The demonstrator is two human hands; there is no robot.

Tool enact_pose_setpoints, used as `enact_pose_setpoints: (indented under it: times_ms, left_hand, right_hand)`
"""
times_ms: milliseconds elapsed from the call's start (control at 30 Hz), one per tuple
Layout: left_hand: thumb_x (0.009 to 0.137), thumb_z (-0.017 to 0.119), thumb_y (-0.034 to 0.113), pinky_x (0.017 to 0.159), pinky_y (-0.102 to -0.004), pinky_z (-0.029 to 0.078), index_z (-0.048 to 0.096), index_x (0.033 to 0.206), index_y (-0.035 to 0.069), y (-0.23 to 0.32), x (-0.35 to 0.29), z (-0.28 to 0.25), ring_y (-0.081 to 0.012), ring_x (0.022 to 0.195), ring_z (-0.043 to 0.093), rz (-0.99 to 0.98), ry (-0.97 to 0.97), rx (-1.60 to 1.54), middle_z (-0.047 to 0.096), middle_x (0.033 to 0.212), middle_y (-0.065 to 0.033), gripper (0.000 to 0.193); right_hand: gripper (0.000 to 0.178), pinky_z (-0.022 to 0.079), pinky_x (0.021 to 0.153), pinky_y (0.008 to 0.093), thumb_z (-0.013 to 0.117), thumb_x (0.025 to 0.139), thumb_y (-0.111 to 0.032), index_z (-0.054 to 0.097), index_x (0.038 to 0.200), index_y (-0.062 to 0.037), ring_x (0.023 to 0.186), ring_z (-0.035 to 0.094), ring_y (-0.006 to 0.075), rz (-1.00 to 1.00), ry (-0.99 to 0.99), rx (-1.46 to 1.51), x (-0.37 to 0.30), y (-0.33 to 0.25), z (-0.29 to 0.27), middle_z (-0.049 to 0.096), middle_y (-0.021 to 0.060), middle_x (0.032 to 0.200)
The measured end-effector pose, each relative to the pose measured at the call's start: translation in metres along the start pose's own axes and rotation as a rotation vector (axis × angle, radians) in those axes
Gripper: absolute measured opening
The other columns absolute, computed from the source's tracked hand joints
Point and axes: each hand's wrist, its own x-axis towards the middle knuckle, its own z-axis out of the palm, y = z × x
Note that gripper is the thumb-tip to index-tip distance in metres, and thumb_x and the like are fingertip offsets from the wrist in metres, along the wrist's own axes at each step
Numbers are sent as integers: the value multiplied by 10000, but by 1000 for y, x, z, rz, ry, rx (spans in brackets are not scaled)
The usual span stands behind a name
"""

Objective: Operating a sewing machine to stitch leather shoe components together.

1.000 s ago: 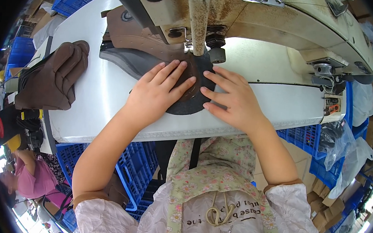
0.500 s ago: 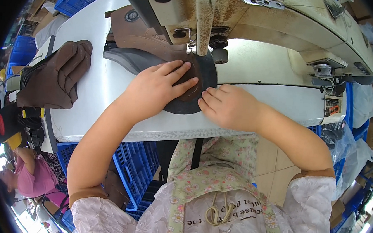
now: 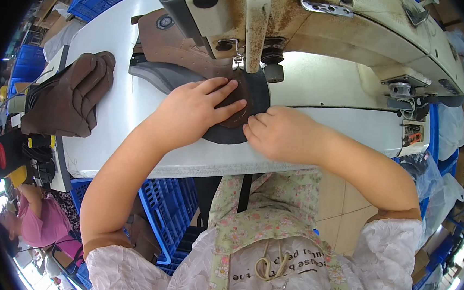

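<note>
Under the needle area of a stained cream sewing machine lies a brown shoe upper with a round badge and small punched holes. A black sole-shaped piece shows beneath and around its rounded end; a grey-black part sticks out at the left. My left hand rests flat on the brown material, fingers stretched out and a little apart. My right hand has its fingers bent together at the black piece's near right edge, closed on it; its thumb is hidden. The needle tip cannot be made out.
Several brown shoe pieces lie stacked at the left on the white table. Blue crates stand below its front edge. The machine's arm spans the far right side. A person in a pink top is at the far left.
My right hand has shifted slightly left along the black piece's edge. The black piece seems turned a little under the machine. My left hand has hardly moved.
</note>
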Motion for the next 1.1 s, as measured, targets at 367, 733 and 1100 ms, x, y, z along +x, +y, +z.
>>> enact_pose_setpoints:
  times_ms: [367,733,1100]
  left_hand:
    - [797,592,152,979,-432,516,618,1334,220,1,-2,5,-361,1266,547,72,58,20,535,1413,-204,542]
    - [822,565,186,1027,-437,495,612,1353,215,6,-3,12,-348,1281,540,38,92,106,540,1411,-188,534]
    - [822,562,198,1048,-443,479,618,1345,219,8,-5,18,-343,1292,532,28,110,125,542,1412,-178,526]
  right_hand:
    - [284,517,721,338,616,770,-146,691,967,45,941,678,285,176,418,-18,-11,-26,26,704,191,998]
    - [312,523,758,338,605,777,-146,693,1000,54,991,681,295,226,408,-13,-11,-34,26,708,193,1039]
    - [307,520,773,329,598,790,-151,693,1000,52,995,680,295,249,388,-32,-9,-38,27,708,189,1037]
